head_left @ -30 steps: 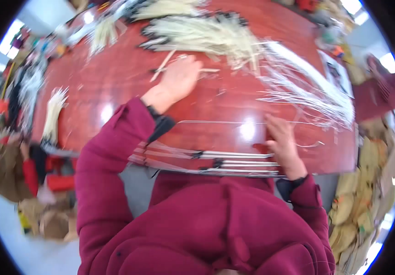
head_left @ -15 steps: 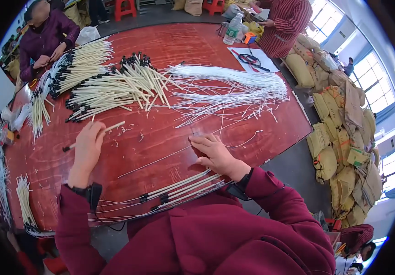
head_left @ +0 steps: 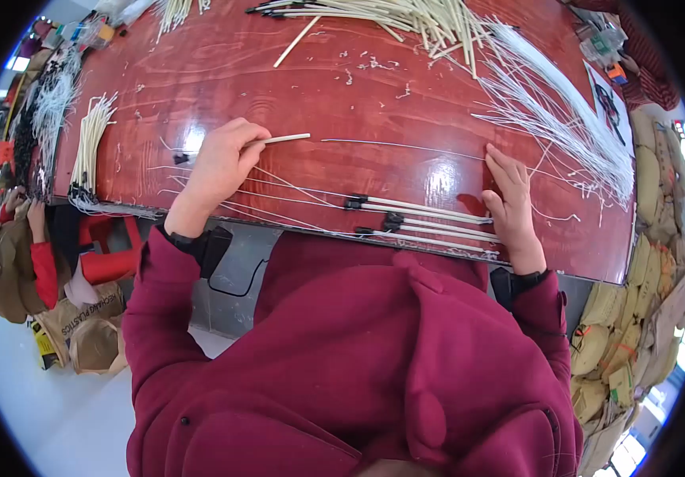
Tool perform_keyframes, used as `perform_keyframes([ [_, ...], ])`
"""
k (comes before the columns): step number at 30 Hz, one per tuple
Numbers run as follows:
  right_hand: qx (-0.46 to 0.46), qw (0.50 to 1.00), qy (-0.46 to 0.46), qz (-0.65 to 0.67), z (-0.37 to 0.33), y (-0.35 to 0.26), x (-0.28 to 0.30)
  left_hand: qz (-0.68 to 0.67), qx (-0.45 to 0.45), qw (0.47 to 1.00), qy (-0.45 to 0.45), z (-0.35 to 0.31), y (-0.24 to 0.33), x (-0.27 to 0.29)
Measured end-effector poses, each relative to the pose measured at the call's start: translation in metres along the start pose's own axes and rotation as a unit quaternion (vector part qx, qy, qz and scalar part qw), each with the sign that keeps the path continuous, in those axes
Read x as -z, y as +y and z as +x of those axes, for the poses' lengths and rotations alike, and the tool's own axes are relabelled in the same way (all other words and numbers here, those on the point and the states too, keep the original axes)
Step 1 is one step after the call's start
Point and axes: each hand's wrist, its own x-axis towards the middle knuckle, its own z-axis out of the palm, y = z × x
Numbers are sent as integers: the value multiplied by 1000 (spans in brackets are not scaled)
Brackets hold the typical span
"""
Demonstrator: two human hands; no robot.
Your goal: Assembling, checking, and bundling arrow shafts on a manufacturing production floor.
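Note:
My left hand (head_left: 223, 163) is closed around a thin cream tube (head_left: 288, 137) above the red table (head_left: 279, 95). The tube's bare end sticks out to the right of my fingers, and a dark end shows on the other side. My right hand (head_left: 509, 191) lies with its fingers stretched out, fingertips on a thin white cord (head_left: 402, 145). That cord runs left across the table, its tip just short of the tube's bare end. Near the front edge, beside my right hand, several cream tubes with black ends (head_left: 438, 212) lie side by side, thin cords trailing left.
Far back lies a heap of cream tubes (head_left: 406, 17); a bundle of white cords (head_left: 569, 111) spreads at the right. A tube bunch (head_left: 90, 143) lies at the left edge. Pale scraps (head_left: 374, 62) dot the table. Stacked sacks (head_left: 625, 294) line the right side; a person sits at the left.
The view has tilted down and swung left. My left hand has brought the tube's bare end close to the cord's tip. My right hand still rests on the cord.

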Motion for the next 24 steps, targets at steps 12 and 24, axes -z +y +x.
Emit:
perform_keyframes([
  [12,-21,1000,-7,-11,-1,-9,-4,-28,1,999,-21,-6,9,-5],
  [24,-34,999,-4,-24,0,-6,-7,-27,4,999,-27,-3,12,-5],
])
